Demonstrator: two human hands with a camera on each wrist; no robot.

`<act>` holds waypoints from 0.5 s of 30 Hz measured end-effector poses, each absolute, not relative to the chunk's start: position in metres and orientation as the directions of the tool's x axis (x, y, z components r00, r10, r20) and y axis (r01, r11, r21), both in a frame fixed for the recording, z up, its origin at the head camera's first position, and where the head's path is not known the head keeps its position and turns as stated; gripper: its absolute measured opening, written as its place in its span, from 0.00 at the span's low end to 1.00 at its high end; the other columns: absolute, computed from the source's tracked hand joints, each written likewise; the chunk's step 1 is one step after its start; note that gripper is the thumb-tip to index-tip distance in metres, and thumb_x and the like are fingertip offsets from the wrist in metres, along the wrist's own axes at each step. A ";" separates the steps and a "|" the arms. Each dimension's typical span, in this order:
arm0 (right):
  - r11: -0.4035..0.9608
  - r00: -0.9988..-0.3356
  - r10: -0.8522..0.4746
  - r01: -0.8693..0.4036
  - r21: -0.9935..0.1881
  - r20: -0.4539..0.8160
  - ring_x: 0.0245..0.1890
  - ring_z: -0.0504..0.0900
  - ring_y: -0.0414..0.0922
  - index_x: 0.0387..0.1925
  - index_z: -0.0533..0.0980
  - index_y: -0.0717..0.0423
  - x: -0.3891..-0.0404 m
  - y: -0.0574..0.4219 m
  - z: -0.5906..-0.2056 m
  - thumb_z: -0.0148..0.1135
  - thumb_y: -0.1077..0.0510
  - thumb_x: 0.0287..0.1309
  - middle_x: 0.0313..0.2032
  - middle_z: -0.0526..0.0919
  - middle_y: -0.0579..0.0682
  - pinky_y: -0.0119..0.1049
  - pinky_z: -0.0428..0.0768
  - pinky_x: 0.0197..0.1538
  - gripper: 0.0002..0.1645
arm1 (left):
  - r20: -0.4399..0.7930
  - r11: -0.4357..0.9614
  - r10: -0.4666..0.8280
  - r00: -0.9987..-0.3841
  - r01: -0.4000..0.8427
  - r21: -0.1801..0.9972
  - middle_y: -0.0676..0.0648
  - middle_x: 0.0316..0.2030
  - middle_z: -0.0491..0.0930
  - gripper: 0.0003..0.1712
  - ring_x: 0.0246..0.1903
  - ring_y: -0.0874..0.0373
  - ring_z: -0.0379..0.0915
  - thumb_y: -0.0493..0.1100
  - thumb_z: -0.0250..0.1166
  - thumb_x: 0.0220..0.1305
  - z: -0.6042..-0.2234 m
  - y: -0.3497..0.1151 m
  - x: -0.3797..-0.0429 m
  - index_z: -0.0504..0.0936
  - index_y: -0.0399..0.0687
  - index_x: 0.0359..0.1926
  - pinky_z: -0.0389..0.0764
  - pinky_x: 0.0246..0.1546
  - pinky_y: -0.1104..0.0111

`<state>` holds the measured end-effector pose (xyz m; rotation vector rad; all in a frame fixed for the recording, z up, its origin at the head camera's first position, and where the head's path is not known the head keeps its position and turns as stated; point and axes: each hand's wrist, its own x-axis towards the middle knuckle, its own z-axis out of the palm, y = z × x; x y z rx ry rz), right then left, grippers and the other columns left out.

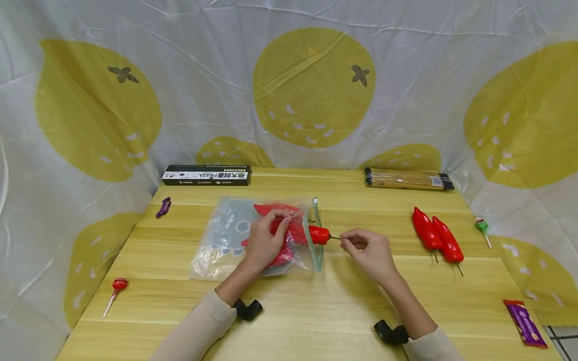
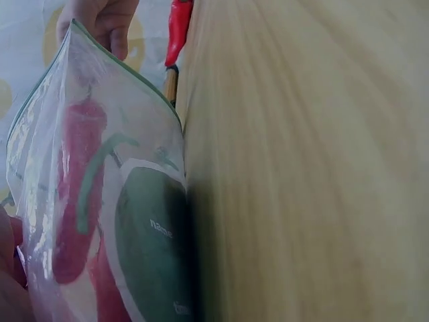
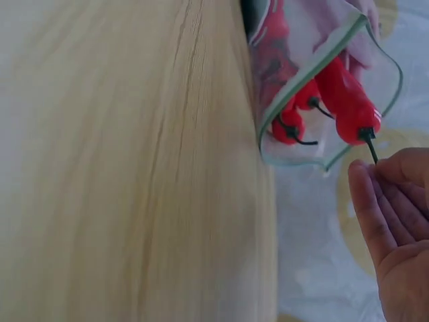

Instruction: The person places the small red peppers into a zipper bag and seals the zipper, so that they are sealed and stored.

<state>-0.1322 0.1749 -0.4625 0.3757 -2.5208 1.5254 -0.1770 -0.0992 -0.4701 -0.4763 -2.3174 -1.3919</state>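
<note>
A clear zip bag [image 1: 212, 250] with a green-edged mouth lies on the table, its mouth spread apart toward the right. Several red chili peppers [image 1: 282, 256] are inside it. My left hand [image 1: 264, 240] pinches the bag's upper film near the mouth. One more red chili pepper [image 1: 319, 235] sticks partly out of the mouth, its body mostly within the bag. Its thin stem is pinched between thumb and fingertips of my right hand [image 1: 371, 253]. In the right wrist view the pepper [image 3: 358, 119] points stem-first out of the bag [image 3: 315, 64], above other peppers.
Two red peppers [image 1: 437, 234] lie on the right. At the back stand a black pasta box [image 1: 206, 175] and a spaghetti pack [image 1: 406, 179]. Around the edges are a purple candy [image 1: 163, 207], a red lollipop [image 1: 119, 285], a green lollipop [image 1: 482, 225] and a purple snack bar [image 1: 525, 323].
</note>
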 end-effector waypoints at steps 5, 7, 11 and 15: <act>0.421 -0.965 -0.131 -0.263 -0.868 0.229 0.32 0.87 0.40 0.38 0.84 0.54 -0.145 0.160 -0.464 0.65 0.57 0.61 0.32 0.88 0.47 0.28 0.84 0.36 0.06 | 0.509 0.465 0.078 -0.857 0.483 0.742 0.57 0.39 0.86 0.06 0.43 0.61 0.81 0.49 0.64 0.66 -0.468 -0.097 -0.175 0.81 0.56 0.41 0.81 0.49 0.63; 0.416 -0.966 -0.139 -0.255 -0.873 0.216 0.32 0.87 0.41 0.38 0.84 0.55 -0.150 0.154 -0.465 0.65 0.58 0.61 0.32 0.88 0.47 0.28 0.84 0.36 0.06 | 0.502 0.461 0.080 -0.861 0.479 0.747 0.58 0.38 0.86 0.06 0.42 0.63 0.81 0.50 0.64 0.66 -0.469 -0.097 -0.175 0.82 0.56 0.41 0.81 0.49 0.65; 0.393 -0.969 -0.161 -0.236 -0.889 0.186 0.35 0.88 0.45 0.41 0.83 0.59 -0.158 0.144 -0.465 0.64 0.59 0.62 0.34 0.88 0.50 0.29 0.84 0.37 0.09 | 0.483 0.450 0.091 -0.871 0.468 0.760 0.60 0.37 0.85 0.06 0.40 0.66 0.80 0.51 0.63 0.66 -0.472 -0.098 -0.176 0.81 0.58 0.41 0.80 0.46 0.68; 0.353 -0.976 -0.168 -0.193 -0.916 0.140 0.36 0.87 0.48 0.44 0.82 0.60 -0.162 0.140 -0.465 0.64 0.57 0.62 0.35 0.87 0.51 0.34 0.85 0.39 0.12 | 0.438 0.421 0.097 -0.894 0.436 0.796 0.60 0.35 0.85 0.06 0.36 0.65 0.79 0.52 0.63 0.66 -0.478 -0.099 -0.179 0.81 0.60 0.40 0.80 0.40 0.71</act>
